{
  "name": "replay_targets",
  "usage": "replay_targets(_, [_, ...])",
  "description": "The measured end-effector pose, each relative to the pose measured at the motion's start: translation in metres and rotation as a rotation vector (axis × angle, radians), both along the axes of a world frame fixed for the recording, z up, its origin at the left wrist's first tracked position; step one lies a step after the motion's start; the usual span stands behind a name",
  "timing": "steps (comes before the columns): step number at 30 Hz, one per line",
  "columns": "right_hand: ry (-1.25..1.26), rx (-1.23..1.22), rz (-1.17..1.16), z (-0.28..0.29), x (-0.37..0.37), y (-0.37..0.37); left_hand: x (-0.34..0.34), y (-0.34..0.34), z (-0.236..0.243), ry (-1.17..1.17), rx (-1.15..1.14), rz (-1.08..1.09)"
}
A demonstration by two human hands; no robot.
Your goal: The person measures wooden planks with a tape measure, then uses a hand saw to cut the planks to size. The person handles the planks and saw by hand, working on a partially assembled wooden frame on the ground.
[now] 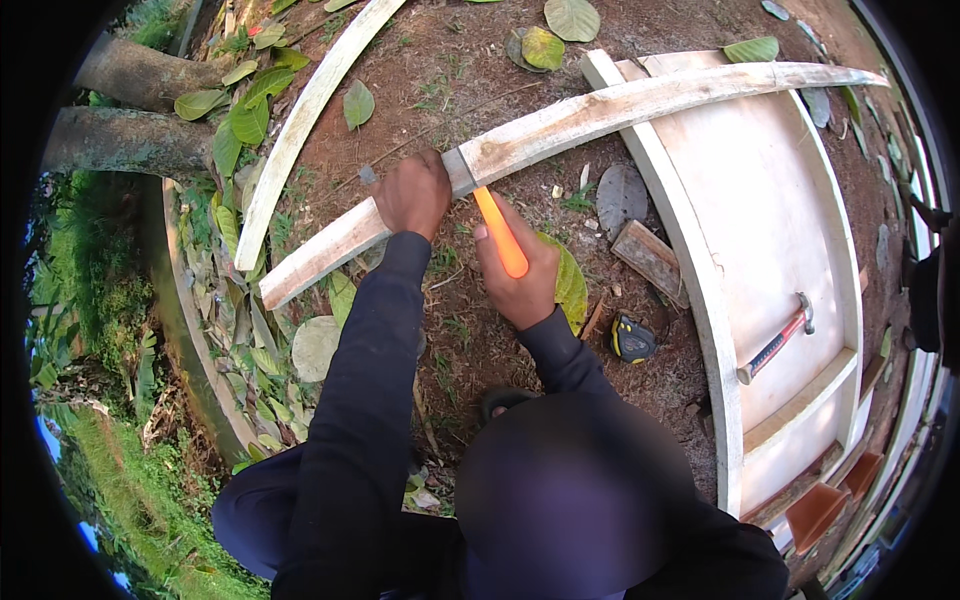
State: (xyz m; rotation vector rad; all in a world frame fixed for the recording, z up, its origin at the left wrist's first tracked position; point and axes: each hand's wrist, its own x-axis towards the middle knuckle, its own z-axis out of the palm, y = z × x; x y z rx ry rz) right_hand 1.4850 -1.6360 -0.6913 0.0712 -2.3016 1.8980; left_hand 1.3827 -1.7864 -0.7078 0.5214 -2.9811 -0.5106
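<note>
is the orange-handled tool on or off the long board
On: its grey blade crosses the board, with the right hand gripping the orange handle beside it.

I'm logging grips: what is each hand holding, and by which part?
The right hand holds the tool by its orange handle. The left hand is over the plank, left of its middle; gripping or pressing, I cannot tell.

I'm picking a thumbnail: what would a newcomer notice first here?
First, the bright orange handle in the right grip, near the centre, beside the long wooden plank. Next, the hammer lying on the framed white panel at right, and the black-and-yellow tape measure just left of that panel.
</note>
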Motion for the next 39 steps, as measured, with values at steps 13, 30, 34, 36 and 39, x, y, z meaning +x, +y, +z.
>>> replay_targets(13, [-0.042, -0.001, 0.021, -0.012, 0.014, 0.005, 0.000, -0.003, -0.006, 0.005, -0.046, -0.001])
replay_targets(30, [-0.078, -0.055, 0.068, 0.011, -0.008, -0.001, 0.001, -0.011, 0.001, -0.046, 0.012, 0.020])
replay_targets(34, [-0.094, 0.060, 0.105, -0.026, 0.135, 0.069, 0.001, -0.011, 0.003, -0.109, -0.021, 0.057])
replay_targets(36, [-0.129, 0.081, 0.112, -0.015, 0.162, 0.081, 0.002, -0.010, 0.001, -0.095, -0.015, 0.060])
replay_targets(39, [-0.149, -0.001, 0.057, -0.023, 0.091, 0.052, 0.002, -0.002, 0.005, -0.075, 0.005, 0.042])
